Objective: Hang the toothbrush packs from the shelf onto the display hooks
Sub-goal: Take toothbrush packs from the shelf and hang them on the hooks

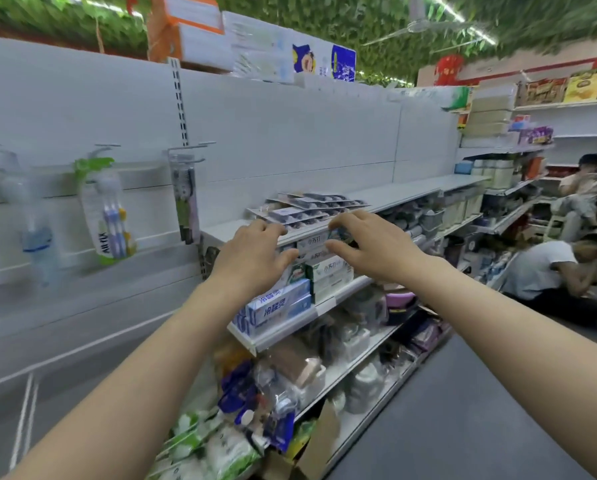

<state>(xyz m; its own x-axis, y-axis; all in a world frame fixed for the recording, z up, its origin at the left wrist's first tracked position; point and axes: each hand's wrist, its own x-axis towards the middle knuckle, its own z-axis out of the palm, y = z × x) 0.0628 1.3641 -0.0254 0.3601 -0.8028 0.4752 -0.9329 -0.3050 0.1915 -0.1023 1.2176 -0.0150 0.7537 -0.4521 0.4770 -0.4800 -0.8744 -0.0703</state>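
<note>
Two bare hands, the left hand (255, 251) and the right hand (366, 244), reach empty with fingers loosely spread. They are just short of the fanned pile of flat grey toothbrush packs (307, 207) on the white metal shelf (411, 192). It is probably best to pinch only the top pack near its hanging hole. The nearest steel wall hook (193, 146) already carries a pack. Blue-and-white toothpaste cartons (279, 303) fill the tier below.

Left hand (255, 252) and right hand (371, 249), loose-fingered, just before the toothbrush packs (307, 206) atop the white shelf (411, 195)
</note>
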